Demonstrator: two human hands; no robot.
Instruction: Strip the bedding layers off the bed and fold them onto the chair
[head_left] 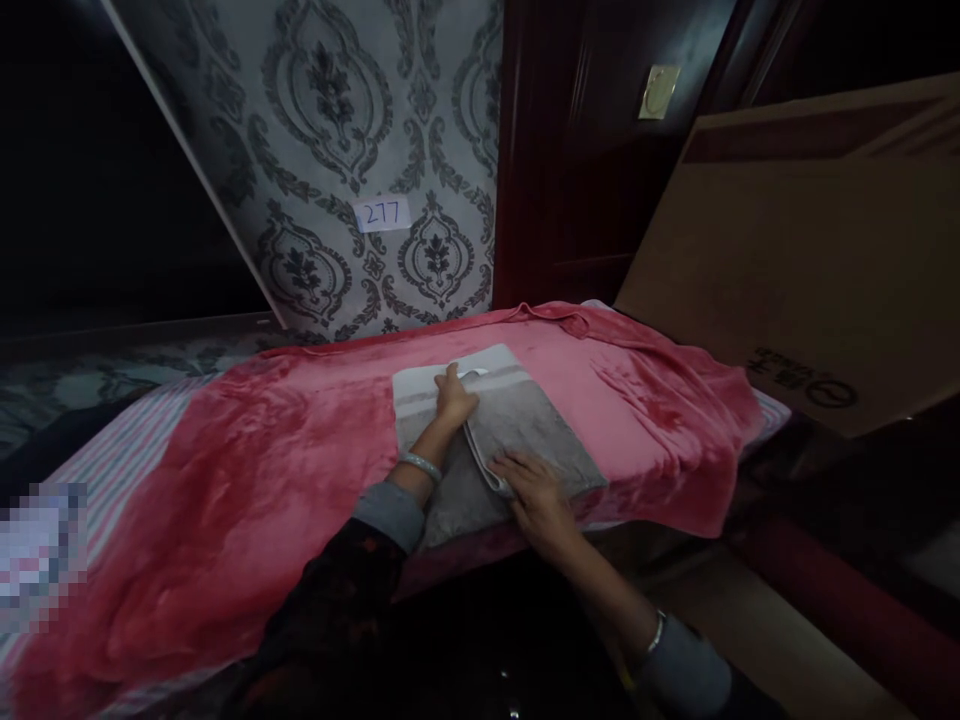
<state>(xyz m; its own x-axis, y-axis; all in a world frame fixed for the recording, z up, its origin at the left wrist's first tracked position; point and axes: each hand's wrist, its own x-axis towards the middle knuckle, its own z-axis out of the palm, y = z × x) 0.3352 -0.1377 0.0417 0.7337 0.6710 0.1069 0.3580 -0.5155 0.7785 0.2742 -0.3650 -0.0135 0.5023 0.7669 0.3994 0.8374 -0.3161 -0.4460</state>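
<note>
A grey towel with pale bands at its far end lies on a pink plush blanket. Its right part is folded over toward the left, and the loose edge of that upper layer runs between my hands. My left hand is closed on this edge at the far, banded end, beside a small white tag. Nearer to me, my right hand rests on the upper layer by its near left corner. Its fingers are stretched out over the cloth, with the thumb partly hidden.
Striped cloth shows under the blanket at the left. Behind stands a patterned wall with a paper marked 277. A large cardboard box leans at the right, beside a dark red door.
</note>
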